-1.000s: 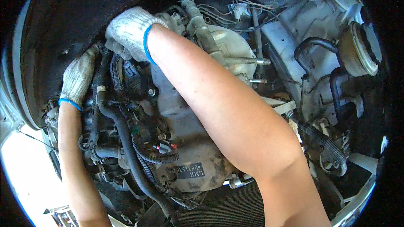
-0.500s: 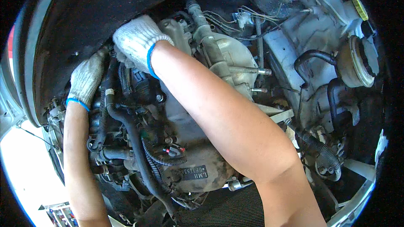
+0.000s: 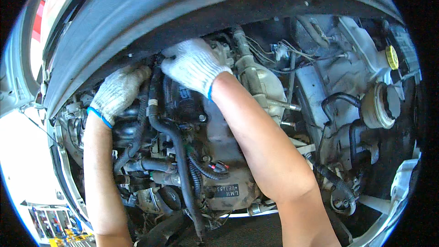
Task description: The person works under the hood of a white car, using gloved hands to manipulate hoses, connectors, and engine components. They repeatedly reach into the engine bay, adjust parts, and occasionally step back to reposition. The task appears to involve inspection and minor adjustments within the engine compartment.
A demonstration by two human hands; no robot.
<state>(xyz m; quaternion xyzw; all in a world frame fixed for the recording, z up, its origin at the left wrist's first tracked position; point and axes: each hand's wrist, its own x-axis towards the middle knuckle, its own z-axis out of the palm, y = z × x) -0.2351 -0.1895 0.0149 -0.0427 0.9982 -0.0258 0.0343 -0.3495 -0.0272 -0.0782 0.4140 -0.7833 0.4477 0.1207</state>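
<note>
Both my hands wear white knitted gloves with blue cuffs and reach into the far side of an engine bay. My left hand (image 3: 121, 89) bends over the hoses left of the engine, its fingertips hidden in shadow under a dark panel edge. Just right of it, my right hand (image 3: 195, 66) curls down by the upper end of a black hose (image 3: 173, 132). Its fingers are partly tucked out of sight, and what either hand grips cannot be made out. A ribbed black conduit (image 3: 168, 96) and a dark connector (image 3: 185, 93) lie below my right hand.
The dark panel edge (image 3: 219, 20) arches over both hands. The dusty engine cover (image 3: 228, 155) fills the middle, with a metal pipe (image 3: 249, 75) behind it. At right stand a round reservoir (image 3: 377, 110) and a yellow cap (image 3: 392, 57). Radiator fins (image 3: 238, 231) lie near.
The view has shifted, showing more of the panel overhead and placing the engine further right. Both hands stay close together at the hoses; my left hand now looks more bent across them.
</note>
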